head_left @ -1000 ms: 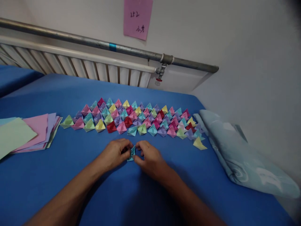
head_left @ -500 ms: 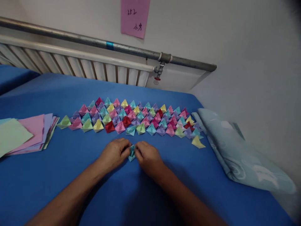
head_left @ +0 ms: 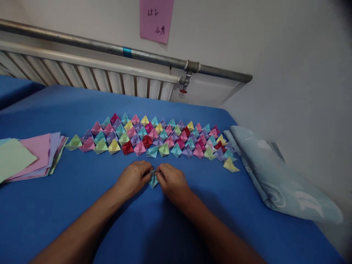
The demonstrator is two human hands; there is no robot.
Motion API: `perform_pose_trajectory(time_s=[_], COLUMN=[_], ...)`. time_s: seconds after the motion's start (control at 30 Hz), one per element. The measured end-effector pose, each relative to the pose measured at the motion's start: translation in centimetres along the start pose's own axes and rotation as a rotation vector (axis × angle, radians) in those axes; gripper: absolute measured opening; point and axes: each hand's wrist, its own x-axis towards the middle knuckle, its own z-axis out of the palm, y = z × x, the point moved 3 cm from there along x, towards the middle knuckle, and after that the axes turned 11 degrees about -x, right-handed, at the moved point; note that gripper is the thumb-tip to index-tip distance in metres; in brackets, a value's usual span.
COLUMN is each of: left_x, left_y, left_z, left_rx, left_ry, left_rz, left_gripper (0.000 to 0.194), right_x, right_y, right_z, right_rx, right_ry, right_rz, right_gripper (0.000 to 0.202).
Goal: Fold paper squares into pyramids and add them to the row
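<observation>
A small teal folded paper boat [head_left: 153, 180] is held between my two hands, low over the blue surface [head_left: 121, 234]. My left hand [head_left: 135, 175] pinches its left side, and my right hand [head_left: 172, 180] grips the upper right side with thumb and fingers. My fingertips hide part of the boat's upper edge. Just beyond my hands, several rows of finished paper boats [head_left: 139, 148] stand close together in pink, teal, green, purple, yellow and red. A yellow boat [head_left: 231, 165] lies a little apart at the right end.
A stack of coloured paper sheets [head_left: 16, 159] lies at the left. On the right is a folded pale-teal cloth [head_left: 286, 187]. Behind the surface run a white radiator [head_left: 90, 77] and a metal pipe [head_left: 154, 57] with a red-handled valve [head_left: 183, 91]. A pink note [head_left: 156, 20] hangs on the wall.
My right fingers have shifted slightly up and left along the teal boat, bringing the hands closer together. More of the boat's lower right side shows. The rows of boats look unchanged.
</observation>
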Motion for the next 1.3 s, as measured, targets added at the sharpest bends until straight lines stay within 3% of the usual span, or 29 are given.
perform_pose_trajectory(time_s=[0.57, 0.8, 1.2, 1.3], left_x=[0.34, 0.12, -0.21, -0.26], left_y=[0.01, 0.11, 0.38, 0.33], left_z=[0.04, -0.02, 0.11, -0.17], left_rx=[0.033, 0.037, 0.024, -0.016], left_ry=[-0.014, 0.012, 0.048, 0.026], left_rz=[-0.066, -0.054, -0.047, -0.045], left_gripper=[0.011, 0.013, 0.012, 0.009], right_x=[0.56, 0.05, 0.18, 0.28], right_y=[-0.31, -0.71, -0.30, 0.13], right_z=[-0.22, 0.08, 0.14, -0.01], right_rx=[-0.046, -0.098, -0.017, 0.111], right_ry=[-0.036, 0.030, 0.024, 0.028], right_rz=[0.056, 0.025, 0.011, 0.021], right_gripper=[0.009, 0.010, 0.011, 0.007])
